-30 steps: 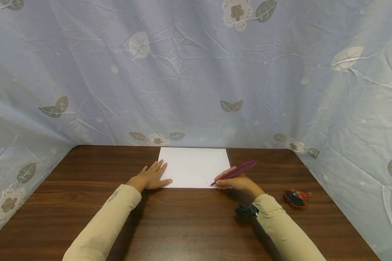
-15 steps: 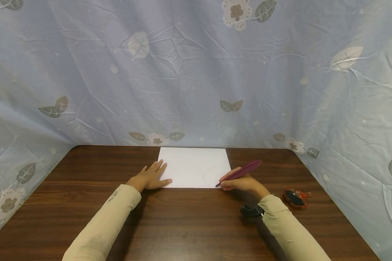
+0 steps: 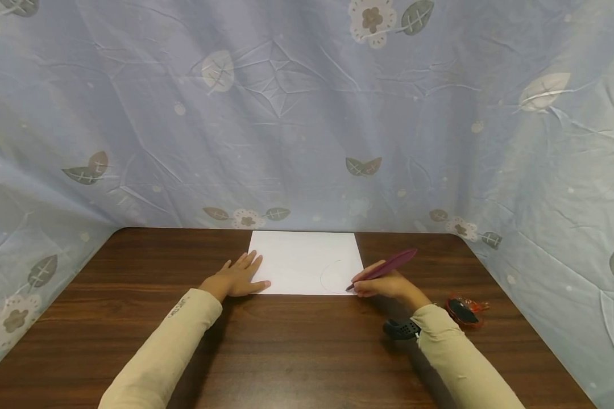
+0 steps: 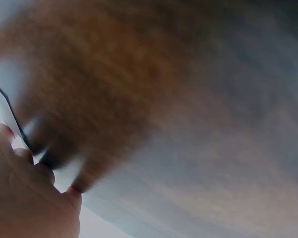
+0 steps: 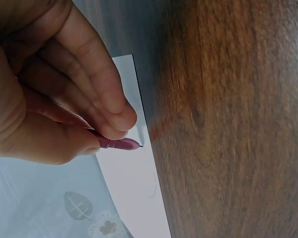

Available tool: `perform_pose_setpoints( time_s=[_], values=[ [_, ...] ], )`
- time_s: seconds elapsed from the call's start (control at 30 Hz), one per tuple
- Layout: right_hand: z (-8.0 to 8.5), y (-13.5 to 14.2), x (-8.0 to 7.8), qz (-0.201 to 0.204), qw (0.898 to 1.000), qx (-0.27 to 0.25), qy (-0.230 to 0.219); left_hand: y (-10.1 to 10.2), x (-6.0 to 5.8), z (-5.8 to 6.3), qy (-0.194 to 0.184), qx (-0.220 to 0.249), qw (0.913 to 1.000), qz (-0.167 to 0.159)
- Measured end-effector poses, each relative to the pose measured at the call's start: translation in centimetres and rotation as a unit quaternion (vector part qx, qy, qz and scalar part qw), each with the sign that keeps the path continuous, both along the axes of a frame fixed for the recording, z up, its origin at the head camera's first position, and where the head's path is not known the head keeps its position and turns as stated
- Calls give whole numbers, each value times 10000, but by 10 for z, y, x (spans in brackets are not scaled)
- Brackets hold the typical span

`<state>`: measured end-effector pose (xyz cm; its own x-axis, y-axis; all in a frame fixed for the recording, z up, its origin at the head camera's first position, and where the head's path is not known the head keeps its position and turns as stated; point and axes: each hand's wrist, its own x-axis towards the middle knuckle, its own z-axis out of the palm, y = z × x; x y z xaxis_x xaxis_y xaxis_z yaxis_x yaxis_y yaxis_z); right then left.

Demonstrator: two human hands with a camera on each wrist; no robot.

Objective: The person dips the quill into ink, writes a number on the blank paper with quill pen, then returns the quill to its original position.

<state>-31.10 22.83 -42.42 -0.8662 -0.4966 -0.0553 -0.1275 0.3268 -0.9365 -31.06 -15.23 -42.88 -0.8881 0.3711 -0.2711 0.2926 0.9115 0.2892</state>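
Note:
A white sheet of paper [image 3: 297, 258] lies flat at the table's far side. My left hand [image 3: 235, 277] rests over its left edge with the fingers spread and straight; the left wrist view shows that hand [image 4: 30, 193] at its lower left corner. At the paper's lower right, my right hand [image 3: 381, 284] pinches a dark pink feather-shaped pen [image 3: 391, 264]. In the right wrist view the pen's [image 5: 120, 144] tip meets the paper [image 5: 134, 193]. A thin curved line, like part of a circle, runs on the sheet left of the tip.
A red-orange object with a dark middle [image 3: 464, 311] lies on the brown wooden table [image 3: 297, 352], right of my right hand. Pale blue patterned cloth [image 3: 286, 142] hangs behind the table and along both sides. A dark strap [image 3: 401, 329] sits at my right wrist.
My right hand has moved to the right with the pen, along the paper's near edge. The drawn line has grown along its bottom. My left hand has stayed in place.

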Motion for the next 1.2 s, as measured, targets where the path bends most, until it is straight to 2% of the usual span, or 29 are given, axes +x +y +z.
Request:
perform_pose_setpoints(
  time_s=[0.2, 0.47, 0.87, 1.2],
  values=[
    [-1, 4, -1, -138, 9999, -16, 48, -1, -1, -1, -5, 16, 10000, 13],
    [-1, 4, -2, -696, 9973, 94, 222, 0, 2, 1, -35, 80, 10000, 8],
    [-8, -3, -8, -1294, 9893, -679, 39, -1, 1, 1, -6, 66, 10000, 34],
    [-14, -12, -14, -1517, 9857, -732, -30, 0, 2, 1, -32, 59, 10000, 22]
  ],
)
